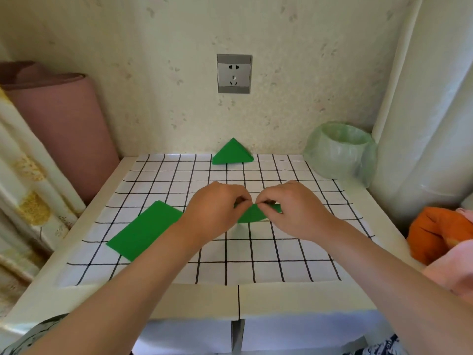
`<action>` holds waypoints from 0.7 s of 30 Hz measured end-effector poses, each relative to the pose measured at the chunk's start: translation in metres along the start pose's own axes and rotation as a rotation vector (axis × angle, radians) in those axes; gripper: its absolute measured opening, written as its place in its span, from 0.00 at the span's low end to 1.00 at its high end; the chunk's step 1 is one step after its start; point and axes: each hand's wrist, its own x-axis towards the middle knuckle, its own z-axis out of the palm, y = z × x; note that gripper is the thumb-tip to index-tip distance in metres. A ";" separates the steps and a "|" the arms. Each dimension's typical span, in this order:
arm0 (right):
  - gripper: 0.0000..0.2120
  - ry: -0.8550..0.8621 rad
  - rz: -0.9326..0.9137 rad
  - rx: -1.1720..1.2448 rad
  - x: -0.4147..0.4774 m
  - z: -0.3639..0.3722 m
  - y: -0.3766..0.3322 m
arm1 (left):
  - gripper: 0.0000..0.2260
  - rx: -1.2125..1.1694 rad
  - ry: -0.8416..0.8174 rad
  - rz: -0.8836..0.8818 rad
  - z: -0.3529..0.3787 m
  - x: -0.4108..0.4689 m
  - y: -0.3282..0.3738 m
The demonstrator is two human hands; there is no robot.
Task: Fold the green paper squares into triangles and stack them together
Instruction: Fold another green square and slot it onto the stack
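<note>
A green paper piece (252, 213) lies folded at the middle of the grid-patterned sheet (230, 260). My left hand (213, 211) and my right hand (294, 208) both pinch its top edge, fingertips nearly touching; most of the paper is hidden under them. A flat green paper square (144, 230) rests to the left, partly under my left wrist. A stack of folded green triangles (232, 152) sits at the far edge of the sheet by the wall.
A pale green bag-lined bowl (340, 149) stands at the back right. Orange and pink cloth (442, 239) lies at the right edge. A pink roll (61, 124) leans at the left. A wall socket (234, 73) is behind.
</note>
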 end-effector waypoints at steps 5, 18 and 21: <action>0.08 0.066 0.080 0.036 0.003 0.000 -0.005 | 0.06 0.002 -0.007 -0.010 -0.005 0.002 -0.001; 0.08 0.152 0.138 0.025 0.009 0.000 -0.023 | 0.06 -0.020 -0.064 -0.031 -0.013 0.001 0.007; 0.05 0.163 0.139 0.009 0.012 -0.002 -0.023 | 0.05 -0.004 -0.065 -0.015 -0.017 0.002 0.006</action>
